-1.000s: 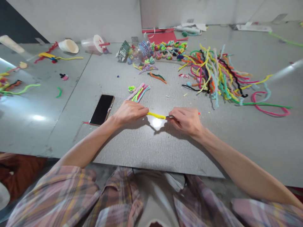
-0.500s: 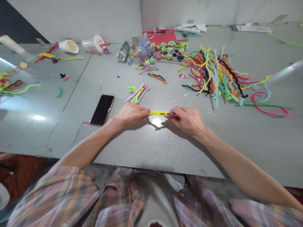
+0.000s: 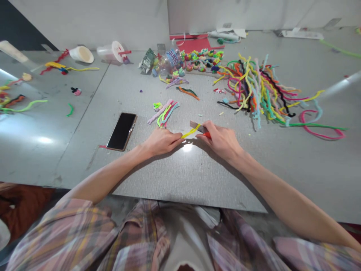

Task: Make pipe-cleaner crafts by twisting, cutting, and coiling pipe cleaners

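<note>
My left hand (image 3: 166, 142) is closed, pinching a folded yellow pipe cleaner (image 3: 189, 133) between thumb and fingertips. Its strands stick out to the right and reach a knife blade (image 3: 195, 125). That blade belongs to a utility knife with a red-orange handle (image 3: 207, 134), which my right hand (image 3: 222, 141) grips. Most of the handle is hidden by my fingers. Just beyond my left hand lies a small bunch of pink, green and blue pipe cleaners (image 3: 168, 111), with a little yellow-green twisted piece (image 3: 157, 105) beside it.
A phone (image 3: 122, 131) lies left of my left hand. A large heap of coloured pipe cleaners (image 3: 258, 88) spreads out at the right. Farther back are a plastic bottle (image 3: 168, 62), a green packet (image 3: 148, 61) and two tipped cups (image 3: 81, 54). The table's near edge (image 3: 191, 203) runs before me.
The yellow pipe cleaner was a taut loop between my hands; now it slants up, looser, its strands against the blade. The blade has swung to point up and left. My left hand shifted slightly right.
</note>
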Available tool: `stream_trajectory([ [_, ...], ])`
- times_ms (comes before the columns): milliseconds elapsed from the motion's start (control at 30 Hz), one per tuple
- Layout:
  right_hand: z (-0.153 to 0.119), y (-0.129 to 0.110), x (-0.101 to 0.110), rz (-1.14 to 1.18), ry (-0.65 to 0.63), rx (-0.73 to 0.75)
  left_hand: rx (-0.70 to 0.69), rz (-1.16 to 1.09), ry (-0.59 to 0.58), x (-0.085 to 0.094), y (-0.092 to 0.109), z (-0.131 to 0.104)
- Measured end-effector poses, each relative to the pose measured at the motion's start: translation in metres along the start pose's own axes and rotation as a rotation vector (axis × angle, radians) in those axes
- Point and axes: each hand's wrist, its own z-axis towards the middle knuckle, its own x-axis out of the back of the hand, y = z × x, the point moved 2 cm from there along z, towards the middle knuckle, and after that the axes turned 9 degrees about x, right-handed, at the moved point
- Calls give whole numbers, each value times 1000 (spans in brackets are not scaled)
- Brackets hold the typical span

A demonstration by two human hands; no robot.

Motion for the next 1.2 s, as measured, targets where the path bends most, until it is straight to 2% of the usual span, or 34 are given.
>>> stream_trajectory([
  [200, -2, 4, -3, -31, 61, -14, -33, 36, 7, -2, 2, 0],
  [433, 0, 7, -2, -93, 19, -95, -12, -37, 91, -3, 2, -1],
  [667, 1, 3, -2, -106, -6, -81, -87, -3, 158, -5, 8, -2],
  [800, 1, 0, -3, -102, -4, -39, -122, 4, 135, -6, 9, -4],
  [967, 1, 2, 0, -130, -27, -76, -194, -36, 97, -8, 8, -5],
  [1133, 4, -7, 4, -164, -50, -110, -90, -201, 54, -2, 1, -3],
  [1200, 5, -3, 9, -161, -61, -113, -80, -246, 33, 2, 0, -5],
])
